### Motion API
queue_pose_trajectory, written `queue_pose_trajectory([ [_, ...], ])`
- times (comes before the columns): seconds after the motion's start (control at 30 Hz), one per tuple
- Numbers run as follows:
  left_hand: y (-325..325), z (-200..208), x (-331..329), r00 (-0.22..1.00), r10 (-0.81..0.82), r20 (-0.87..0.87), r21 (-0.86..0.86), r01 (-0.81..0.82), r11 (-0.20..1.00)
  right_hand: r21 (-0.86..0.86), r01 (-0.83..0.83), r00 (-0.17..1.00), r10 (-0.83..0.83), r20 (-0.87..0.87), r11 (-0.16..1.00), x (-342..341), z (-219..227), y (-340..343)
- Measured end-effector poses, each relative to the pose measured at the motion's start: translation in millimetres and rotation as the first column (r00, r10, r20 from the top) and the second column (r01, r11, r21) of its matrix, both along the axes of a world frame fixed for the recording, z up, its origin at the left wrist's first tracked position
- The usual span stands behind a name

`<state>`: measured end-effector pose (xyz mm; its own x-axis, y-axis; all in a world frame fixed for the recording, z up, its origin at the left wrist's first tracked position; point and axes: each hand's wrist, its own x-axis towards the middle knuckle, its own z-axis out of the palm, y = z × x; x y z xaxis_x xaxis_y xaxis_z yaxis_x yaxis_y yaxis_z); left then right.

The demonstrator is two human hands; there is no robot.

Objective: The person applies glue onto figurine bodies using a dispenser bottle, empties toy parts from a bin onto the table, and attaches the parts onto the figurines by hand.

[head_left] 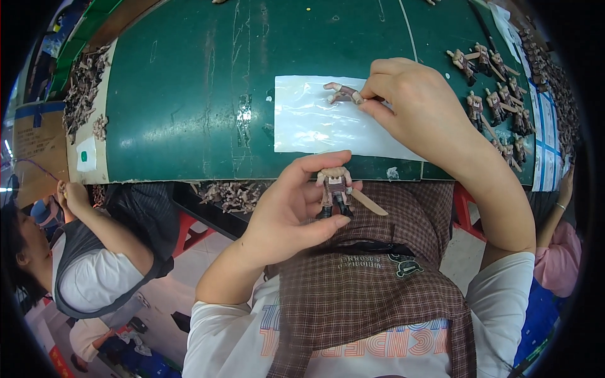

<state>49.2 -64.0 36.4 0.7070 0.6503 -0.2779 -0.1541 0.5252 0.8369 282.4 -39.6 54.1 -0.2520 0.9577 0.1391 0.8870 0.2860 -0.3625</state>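
Observation:
Upright in my left hand point(274, 217) is a small headless toy figure point(334, 184) with a brown body and dark boots. My fingers and thumb curl around its sides, just off the table's near edge. A flat tan blade-shaped piece point(370, 203) sticks out from the figure's side toward the lower right. Over a white plastic sheet point(302, 129), my right hand point(413, 101) pinches the end of a brown and beige toy figure torso point(342, 93) with arms. That torso lies sideways at the sheet's far part; the fingertips partly cover its end.
Several similar figures point(498, 104) stand in groups on the green table point(176, 94) at the right. Heaped toy parts point(85, 88) lie at the left end, and more parts point(230, 195) fill a dark tray below the near edge. A co-worker point(104, 264) sits at the left.

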Motion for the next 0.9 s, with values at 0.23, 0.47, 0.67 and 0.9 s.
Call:
queue_pose_trajectory([
  [0.23, 1.2, 8.7, 5.5, 0.999, 0.005, 0.034, -0.093, -0.002, 0.996, 0.041, 0.004, 0.999, -0.002, -0.041, 0.999, 2.4, -4.9, -3.0],
  [0.47, -0.4, 1.8, 1.5, 0.993, 0.039, -0.112, 0.107, -0.027, 0.994, 0.180, 0.203, 0.875, -0.095, -0.475, 0.962, 0.6, 4.6, -39.3],
  [0.67, -4.4, 8.7, 15.2, 0.974, -0.013, -0.226, 0.299, 0.082, 0.951, 0.320, 0.021, 0.888, 0.129, -0.440, 0.947, 2.3, -0.4, -95.4],
  [0.9, -10.1, 15.6, 27.6, 0.976, -0.074, -0.205, 0.349, 0.144, 0.926, 0.408, -0.021, 0.895, 0.199, -0.399, 0.913, 6.3, -10.8, -110.9],
])
